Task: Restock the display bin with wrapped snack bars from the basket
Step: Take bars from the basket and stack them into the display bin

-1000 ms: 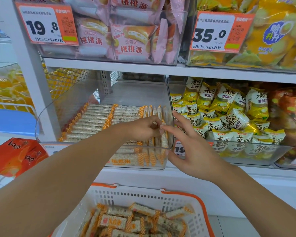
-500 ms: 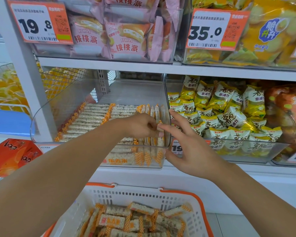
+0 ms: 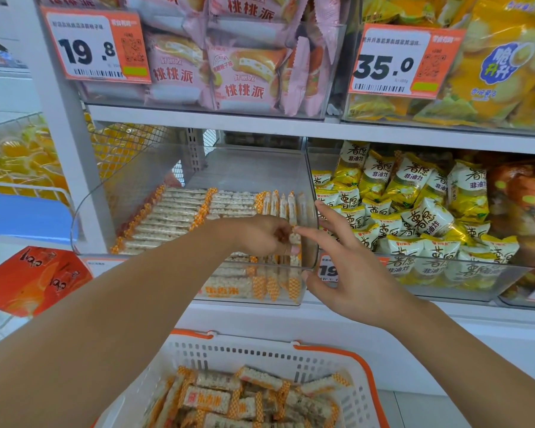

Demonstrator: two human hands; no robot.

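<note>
The clear display bin (image 3: 88, 208) on the middle shelf holds rows of flat wrapped snack bars (image 3: 170, 219) and several bars standing on edge (image 3: 280, 205) at its right end. My left hand (image 3: 257, 236) reaches into that right end, its fingers curled and pinching a snack bar (image 3: 294, 240) against the upright ones. My right hand (image 3: 349, 270) hovers just outside the bin's right front corner with fingers spread, and its index fingertip meets the pinched bar. Below, the white basket (image 3: 260, 353) with an orange rim holds a heap of the same bars (image 3: 244, 396).
A neighbouring clear bin (image 3: 464, 284) of yellow and white snack packets sits to the right. The shelf above carries pink cake packs (image 3: 244, 72) and yellow bags (image 3: 491, 72) behind price tags. An orange packet (image 3: 31, 279) lies at the lower left.
Both hands stay at the bin's right end, the left still pinching the bar. Only small shifts of the hands and the view show.
</note>
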